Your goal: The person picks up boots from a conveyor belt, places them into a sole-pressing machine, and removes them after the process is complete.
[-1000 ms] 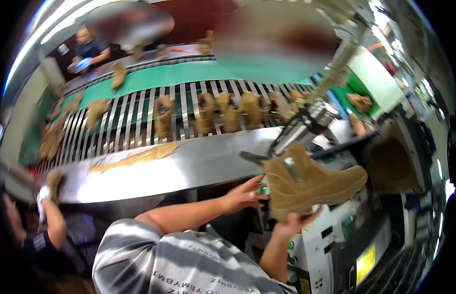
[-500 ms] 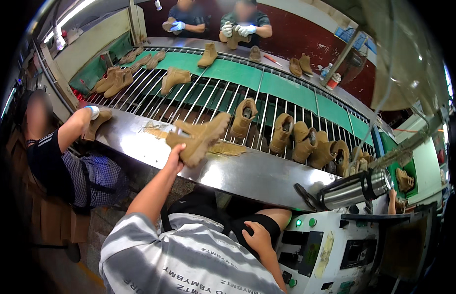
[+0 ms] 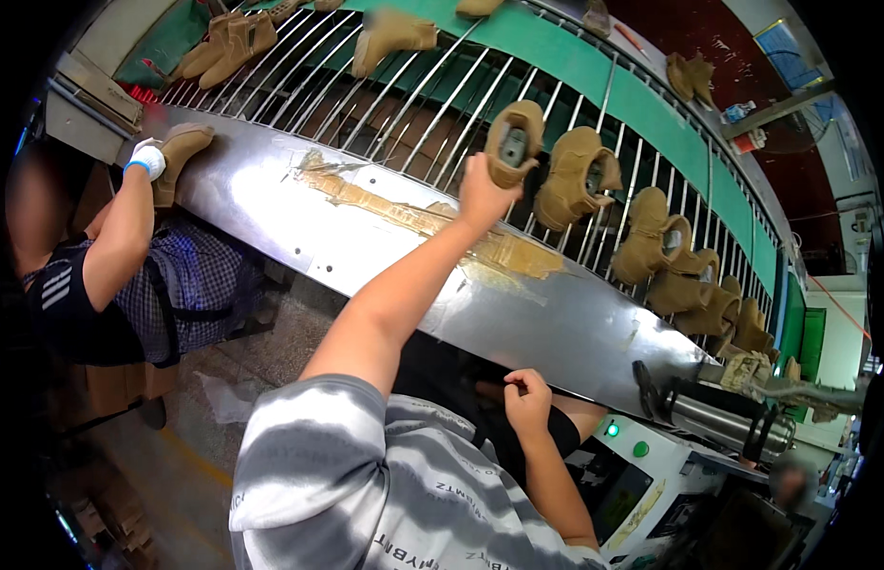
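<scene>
My left hand is closed on the side of a tan ankle boot at the near edge of the conveyor's metal rollers. The boot's opening faces me and shows a grey insole. My fingers partly hide its lower left side. Close to its right, another tan boot lies on the rollers. Held low over my lap, my right hand is curled into a loose fist with nothing visible in it, near the front edge of the steel ledge.
Several more tan boots crowd the rollers to the right. A steel flask lies at the ledge's right end, beside a control panel with green buttons. At left, a co-worker's gloved hand holds a boot on the ledge.
My left arm has reached forward and right, from above the ledge to the rollers, where the hand grips a boot. My right hand has lifted from my thigh and curled. The view has shifted.
</scene>
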The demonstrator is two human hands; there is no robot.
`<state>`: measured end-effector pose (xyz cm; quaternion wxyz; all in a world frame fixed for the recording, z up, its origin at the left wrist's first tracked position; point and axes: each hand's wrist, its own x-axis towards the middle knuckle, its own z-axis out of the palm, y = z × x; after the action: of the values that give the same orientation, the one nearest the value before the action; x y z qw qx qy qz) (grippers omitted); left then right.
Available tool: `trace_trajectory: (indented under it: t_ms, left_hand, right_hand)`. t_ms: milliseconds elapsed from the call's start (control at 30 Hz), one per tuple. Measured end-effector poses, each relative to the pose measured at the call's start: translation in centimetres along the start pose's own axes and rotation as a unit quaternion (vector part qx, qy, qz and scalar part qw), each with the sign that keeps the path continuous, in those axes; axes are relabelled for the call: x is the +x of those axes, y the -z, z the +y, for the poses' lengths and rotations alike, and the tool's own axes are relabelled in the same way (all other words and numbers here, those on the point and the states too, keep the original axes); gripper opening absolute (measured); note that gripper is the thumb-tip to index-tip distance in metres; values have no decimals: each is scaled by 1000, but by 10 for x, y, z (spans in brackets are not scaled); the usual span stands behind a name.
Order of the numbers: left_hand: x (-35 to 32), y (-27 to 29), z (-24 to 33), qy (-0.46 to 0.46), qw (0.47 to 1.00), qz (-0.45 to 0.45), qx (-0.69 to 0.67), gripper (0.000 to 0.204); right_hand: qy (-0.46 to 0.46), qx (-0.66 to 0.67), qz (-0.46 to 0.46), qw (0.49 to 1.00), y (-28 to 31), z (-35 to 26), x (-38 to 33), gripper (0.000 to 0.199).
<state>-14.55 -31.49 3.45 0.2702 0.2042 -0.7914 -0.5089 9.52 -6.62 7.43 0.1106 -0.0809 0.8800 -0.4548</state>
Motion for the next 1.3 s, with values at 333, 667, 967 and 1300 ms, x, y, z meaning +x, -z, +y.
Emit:
trace_trajectory:
  t_ms: [333,667,967,1300]
  left_hand:
    - [125,93,-100,-58,991,-111,40,57]
    - [356,151,-198,90,988,66,103,77]
    - [231,204,-122,216,945,-85,-230,41]
    - [-232,268,2,448,614,-253,-599,87]
  right_hand:
    - [144,-118,77,979,-52,24,110,8]
    - [142,-58,84,985,-53,18,123,8]
    - [142,-96,111,979,-53,18,109,8]
    - [-273,668,-153,675,-39,-23,64,60]
